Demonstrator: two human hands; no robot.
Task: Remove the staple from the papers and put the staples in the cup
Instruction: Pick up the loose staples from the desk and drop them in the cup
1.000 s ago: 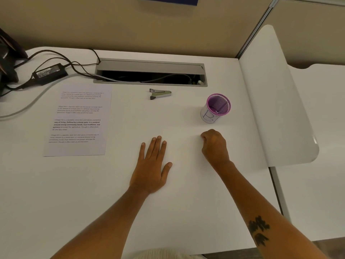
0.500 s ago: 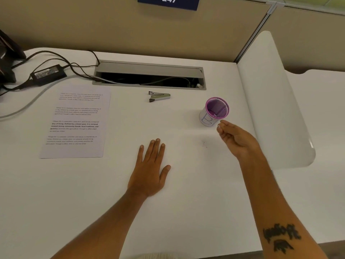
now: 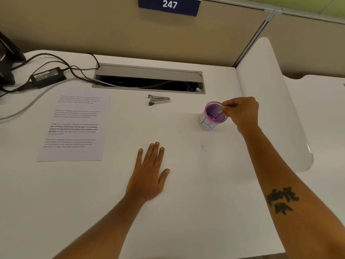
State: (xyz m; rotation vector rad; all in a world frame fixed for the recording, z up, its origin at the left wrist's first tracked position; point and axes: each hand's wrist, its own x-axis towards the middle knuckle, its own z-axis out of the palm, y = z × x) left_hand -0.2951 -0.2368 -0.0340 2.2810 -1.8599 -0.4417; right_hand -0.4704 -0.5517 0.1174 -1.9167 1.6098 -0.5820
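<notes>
A broad white table (image 3: 186, 212) fills most of the view, backed by a beige partition wall (image 3: 93, 30) that carries a dark blue sign (image 3: 169, 5) reading 247. A curved white divider panel (image 3: 270, 94) stands along the table's right edge. Set into the table near the wall is a long grey cable tray (image 3: 149, 78) with its lid raised, cords running through its dark slot. At the far left, a black power adapter (image 3: 47, 77) lies among black cables (image 3: 56, 60).

A white printed sheet of paper (image 3: 74, 126) lies flat on the left part of the table, well apart from both hands. The left hand (image 3: 149, 174) rests palm down near the table's middle, fingers stretched out and together, gripping nothing. The right hand (image 3: 242, 113) hangs at the right side of the cup, its thumb and forefinger pinched together just over the rim; whether a staple sits between those fingers (image 3: 225, 109) is too small to tell. A dark tattoo (image 3: 281, 200) marks the right forearm.

The purple mesh cup with a white paper label (image 3: 211, 118) stands upright right of centre, near the divider. Between the cup and the paper, just in front of the cable tray, lies a small grey metal staple remover (image 3: 158, 100), untouched. A few tiny dark specks (image 3: 203, 147) sit on the table in front of the cup.
</notes>
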